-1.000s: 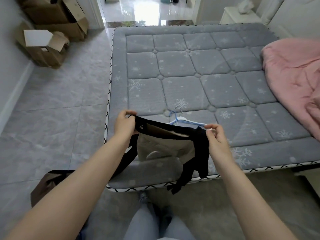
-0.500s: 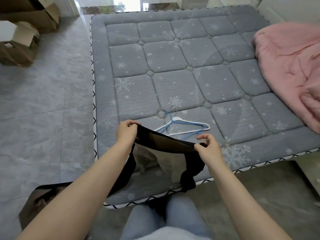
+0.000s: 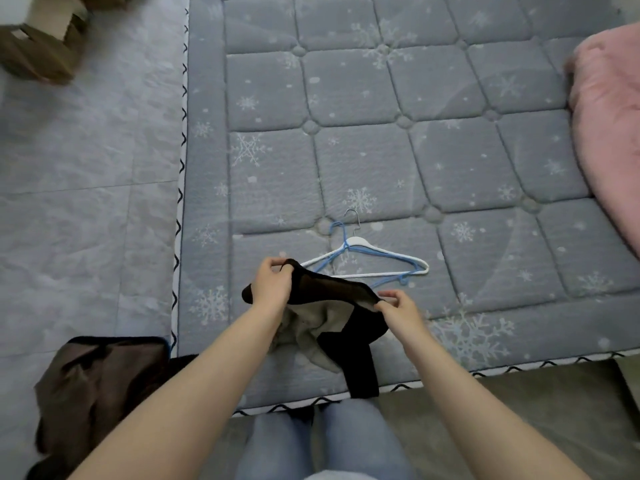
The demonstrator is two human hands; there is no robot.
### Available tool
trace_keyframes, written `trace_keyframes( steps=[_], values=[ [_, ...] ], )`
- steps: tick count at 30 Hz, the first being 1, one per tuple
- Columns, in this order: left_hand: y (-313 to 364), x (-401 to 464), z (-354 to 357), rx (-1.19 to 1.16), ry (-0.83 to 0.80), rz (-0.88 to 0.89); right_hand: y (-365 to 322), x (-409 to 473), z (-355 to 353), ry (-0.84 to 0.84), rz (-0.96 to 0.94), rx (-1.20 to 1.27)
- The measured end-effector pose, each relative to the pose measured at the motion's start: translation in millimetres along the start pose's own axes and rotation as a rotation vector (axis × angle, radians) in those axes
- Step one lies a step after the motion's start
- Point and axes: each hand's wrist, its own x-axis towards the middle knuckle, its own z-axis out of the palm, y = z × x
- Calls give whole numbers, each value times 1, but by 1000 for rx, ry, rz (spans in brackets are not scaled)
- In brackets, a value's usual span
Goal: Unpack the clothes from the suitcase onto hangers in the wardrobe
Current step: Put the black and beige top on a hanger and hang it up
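- Above the near edge of the mattress (image 3: pixel 450 157), both hands hold a black garment (image 3: pixel 332 299) stretched between them.
- Left hand (image 3: pixel 272 284): fingers and thumb curled around the garment's left end, pinching the upper edge; a small black fold sticks out to the left of the wrist.
- Right hand (image 3: pixel 398 308): thumb and fingertips pinch the garment's right end.
- Garment appearance: black fabric, with a semi-sheer band along the top edge between the hands. A grey-beige inner surface shows below that band. One black strip hangs down past the mattress border, ending near the person's knees.
- Garment type cannot be told from this view.
- Two hangers lie flat on the mattress just beyond the garment: a white hanger (image 3: pixel 420 263) and a blue hanger (image 3: pixel 337 230), overlapping, hooks pointing away from the person.
- A pink blanket (image 3: pixel 609 133) lies at the right edge of the mattress.
- A brown fabric item (image 3: pixel 100 382) lies on the tiled floor (image 3: pixel 86 168), beside the left forearm.
- A cardboard box (image 3: pixel 38 53) stands on the floor at upper left.
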Motion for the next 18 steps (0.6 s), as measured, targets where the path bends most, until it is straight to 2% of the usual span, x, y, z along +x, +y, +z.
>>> trace_keyframes(
  steps=[5,10,14,18],
  values=[
    [-11,9,35,16,70,-42,1,62,0,-152,-9,-169],
    [-27,17,68,144,85,137,-6,136,12,-339,-43,-398],
    [-43,17,89,160,38,147,-19,178,23,-333,-173,-615],
    [-60,22,101,115,68,147,-28,213,40,-327,-323,-706]
  ],
)
